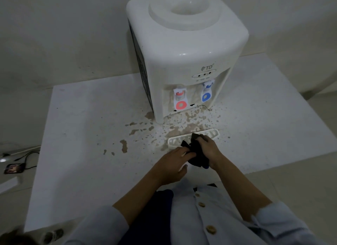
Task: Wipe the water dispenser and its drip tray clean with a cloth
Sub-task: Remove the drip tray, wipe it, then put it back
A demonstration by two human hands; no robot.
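A white tabletop water dispenser (186, 49) stands at the back of a white table (87, 131), with a red tap (180, 100) and a blue tap (207, 92) on its front. Its white slotted drip tray (175, 141) lies pulled out on the table in front of it. A dark cloth (197, 154) is bunched just over the tray's near edge. My right hand (209, 149) grips the cloth from the right. My left hand (173, 164) pinches the cloth's left side.
Brown splashes and puddles (124, 146) cover the table in front of and to the left of the dispenser. A phone (13, 168) with a black cable lies on the floor at the far left. The wall stands close behind the dispenser.
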